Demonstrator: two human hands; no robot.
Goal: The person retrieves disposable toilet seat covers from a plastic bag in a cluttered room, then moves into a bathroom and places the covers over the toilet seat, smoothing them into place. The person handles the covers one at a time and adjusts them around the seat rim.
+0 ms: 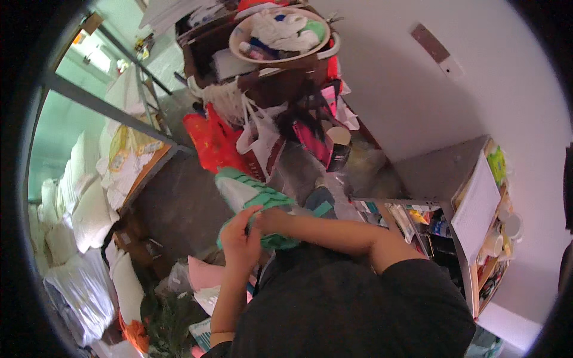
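Observation:
In front of my body is a soft green-and-white striped piece (246, 194); whether it is cloth or a bag I cannot tell. My left hand (240, 237) is closed on its near part, with fingers bent and bunched. Across from the right comes my other forearm, and my right hand (267, 223) meets the left one at the same piece. Its fingers are hidden behind the left hand and the green folds. More green material shows below both hands.
Ahead, a pale basin (239, 49) of clothes sits on a dark brown chest. Red bags (215, 140) and a white bag (258, 140) hang or lean before it. To the right stands a cluttered grey cabinet (441, 167). A metal-framed bed (107, 102) and white bundles (92, 227) fill the left.

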